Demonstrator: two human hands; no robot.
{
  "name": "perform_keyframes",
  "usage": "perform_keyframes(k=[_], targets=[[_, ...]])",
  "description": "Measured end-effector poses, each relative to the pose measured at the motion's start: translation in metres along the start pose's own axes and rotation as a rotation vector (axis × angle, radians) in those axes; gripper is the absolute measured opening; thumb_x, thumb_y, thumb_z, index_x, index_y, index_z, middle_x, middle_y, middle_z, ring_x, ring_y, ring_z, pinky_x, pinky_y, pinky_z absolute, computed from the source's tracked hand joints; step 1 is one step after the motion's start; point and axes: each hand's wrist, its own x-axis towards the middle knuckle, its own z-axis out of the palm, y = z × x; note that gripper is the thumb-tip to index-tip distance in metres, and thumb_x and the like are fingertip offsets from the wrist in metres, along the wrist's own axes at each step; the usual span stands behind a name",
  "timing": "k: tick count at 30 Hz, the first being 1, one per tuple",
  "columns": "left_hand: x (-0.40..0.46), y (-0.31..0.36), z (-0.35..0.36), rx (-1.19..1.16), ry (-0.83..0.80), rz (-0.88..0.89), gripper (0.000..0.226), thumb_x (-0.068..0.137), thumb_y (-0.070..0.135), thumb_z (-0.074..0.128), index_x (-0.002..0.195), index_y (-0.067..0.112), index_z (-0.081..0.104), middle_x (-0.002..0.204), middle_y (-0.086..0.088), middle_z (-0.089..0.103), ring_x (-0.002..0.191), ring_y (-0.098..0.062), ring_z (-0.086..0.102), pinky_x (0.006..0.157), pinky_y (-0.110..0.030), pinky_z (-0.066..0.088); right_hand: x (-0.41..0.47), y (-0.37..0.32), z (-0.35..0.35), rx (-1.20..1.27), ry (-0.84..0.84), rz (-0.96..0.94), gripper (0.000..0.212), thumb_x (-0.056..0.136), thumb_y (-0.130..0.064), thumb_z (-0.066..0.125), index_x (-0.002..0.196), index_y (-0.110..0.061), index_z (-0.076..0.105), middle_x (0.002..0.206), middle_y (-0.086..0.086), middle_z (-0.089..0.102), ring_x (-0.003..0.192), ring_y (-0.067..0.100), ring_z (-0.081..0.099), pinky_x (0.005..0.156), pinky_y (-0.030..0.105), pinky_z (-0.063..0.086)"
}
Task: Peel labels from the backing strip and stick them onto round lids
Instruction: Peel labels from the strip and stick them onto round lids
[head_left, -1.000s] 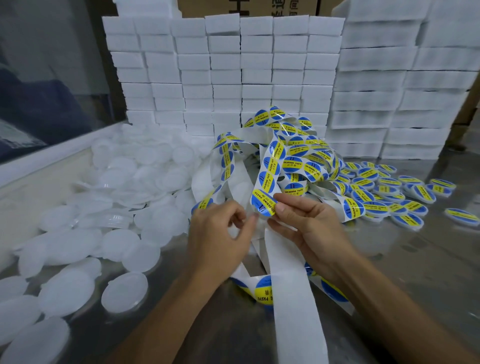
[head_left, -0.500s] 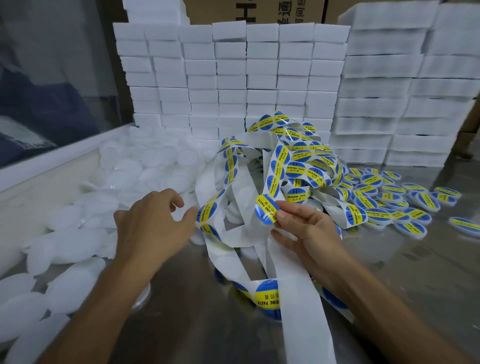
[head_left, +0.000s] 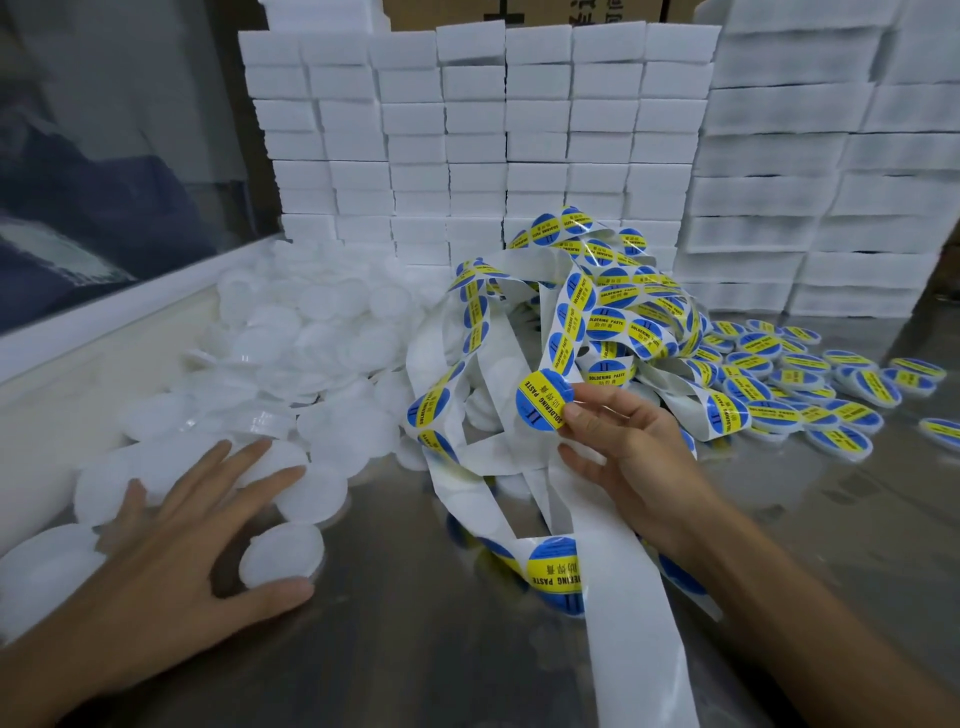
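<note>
Label text: round label (head_left: 545, 399) reads "SOLDERING PASTE", black on a yellow band across blue; its print runs tilted, from 7 toward 1 o'clock.
Label place: held up near centre frame, in front of the tangled backing strip (head_left: 631, 639).
Right hand (head_left: 631, 457): thumb and fingertips pinch the label's edge at its 4 o'clock side.
Left hand (head_left: 171, 545): fingers spread flat over plain white lids (head_left: 283, 564) at 8 o'clock.
Strip: white tail runs toward 6 o'clock; loops bearing more labels pile at 12.
Labelled lids (head_left: 810, 384): scattered flat at 2–3 o'clock on the metal table (head_left: 415, 649).
Background: stacked white blocks (head_left: 478, 145); cardboard carton (head_left: 524, 11) above, print unreadable.
</note>
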Motion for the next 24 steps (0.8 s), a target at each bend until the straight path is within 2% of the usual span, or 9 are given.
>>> perform_keyframes(k=[2, 3, 7, 10, 13, 15, 18, 21, 24], targets=[[0.013, 0.007, 0.001, -0.002, -0.012, -0.007, 0.085, 0.055, 0.102, 0.028, 0.133, 0.070, 0.018, 0.151, 0.038, -0.015, 0.141, 0.008, -0.019, 0.116, -0.062, 0.000, 0.000, 0.000, 0.000, -0.002, 0.000, -0.002, 0.020, 0.079, -0.007, 0.072, 0.096, -0.017, 0.073, 0.094, 0.002, 0.077, 0.081, 0.010, 0.071, 0.087, 0.036, 0.054], [0.021, 0.011, 0.001, -0.017, -0.020, -0.005, 0.084, 0.054, 0.102, 0.026, 0.131, 0.069, 0.019, 0.149, 0.039, -0.016, 0.141, 0.008, -0.019, 0.117, -0.060, -0.001, 0.000, 0.000, -0.001, -0.004, 0.002, -0.004, 0.019, 0.079, -0.007, 0.071, 0.095, -0.018, 0.073, 0.092, 0.001, 0.077, 0.079, 0.009, 0.071, 0.086, 0.036, 0.054], [0.052, 0.030, 0.009, -0.137, 0.066, -0.027, 0.089, 0.057, 0.094, 0.045, 0.134, 0.051, 0.040, 0.154, 0.028, 0.017, 0.146, 0.001, 0.006, 0.115, -0.060, 0.016, 0.000, 0.001, -0.002, -0.034, 0.000, -0.009, 0.018, 0.079, -0.008, 0.072, 0.093, -0.020, 0.074, 0.088, 0.000, 0.076, 0.074, 0.007, 0.070, 0.082, 0.034, 0.053], [0.074, 0.038, 0.016, -0.182, 0.148, -0.063, 0.084, 0.060, 0.086, 0.054, 0.128, 0.036, 0.049, 0.143, 0.021, 0.038, 0.139, -0.005, 0.028, 0.110, -0.058, 0.026, 0.000, 0.003, -0.002, -0.050, 0.001, -0.009, 0.016, 0.083, -0.007, 0.071, 0.090, -0.021, 0.075, 0.090, 0.000, 0.077, 0.075, 0.008, 0.070, 0.083, 0.034, 0.053], [0.094, 0.048, 0.025, -0.138, 0.244, -0.047, 0.052, 0.079, 0.061, 0.063, 0.117, 0.026, 0.058, 0.124, 0.013, 0.055, 0.127, -0.015, 0.044, 0.103, -0.056, 0.035, 0.001, 0.003, -0.002, -0.051, 0.002, -0.010, 0.014, 0.083, -0.009, 0.072, 0.091, -0.020, 0.074, 0.092, 0.002, 0.077, 0.077, 0.008, 0.071, 0.086, 0.035, 0.052], [0.104, 0.055, 0.029, -0.151, 0.298, -0.015, 0.032, 0.090, 0.045, 0.060, 0.107, 0.018, 0.066, 0.112, 0.004, 0.064, 0.115, -0.026, 0.053, 0.096, -0.054, 0.042, 0.000, 0.003, -0.002, -0.056, -0.007, -0.011, 0.013, 0.081, -0.014, 0.073, 0.093, -0.019, 0.073, 0.094, 0.003, 0.077, 0.077, 0.009, 0.071, 0.085, 0.035, 0.053], [0.110, 0.060, 0.034, -0.017, 0.391, 0.024, 0.018, 0.096, 0.031, 0.054, 0.096, 0.022, 0.068, 0.102, 0.003, 0.064, 0.099, -0.028, 0.058, 0.097, -0.055, 0.034, 0.000, 0.000, -0.003, -0.040, -0.018, -0.013, 0.018, 0.070, -0.025, 0.074, 0.087, -0.020, 0.073, 0.090, 0.001, 0.076, 0.076, 0.008, 0.071, 0.084, 0.034, 0.053], [0.109, 0.062, 0.033, 0.149, 0.592, 0.151, 0.019, 0.090, 0.026, 0.055, 0.091, 0.017, 0.072, 0.092, -0.006, 0.060, 0.082, -0.031, 0.057, 0.076, -0.044, 0.034, 0.000, -0.001, -0.003, -0.011, -0.031, -0.019, 0.010, 0.068, -0.028, 0.074, 0.077, -0.025, 0.073, 0.085, -0.003, 0.073, 0.081, 0.010, 0.072, 0.084, 0.035, 0.051], [0.110, 0.069, 0.026, -0.035, 0.667, 0.188, 0.025, 0.091, 0.025, 0.054, 0.099, 0.009, 0.071, 0.090, -0.009, 0.059, 0.079, -0.031, 0.058, 0.060, -0.035, 0.044, 0.001, -0.001, -0.003, 0.007, -0.030, -0.030, 0.005, 0.075, -0.024, 0.073, 0.078, -0.025, 0.070, 0.086, -0.003, 0.071, 0.089, 0.014, 0.072, 0.084, 0.035, 0.050]])
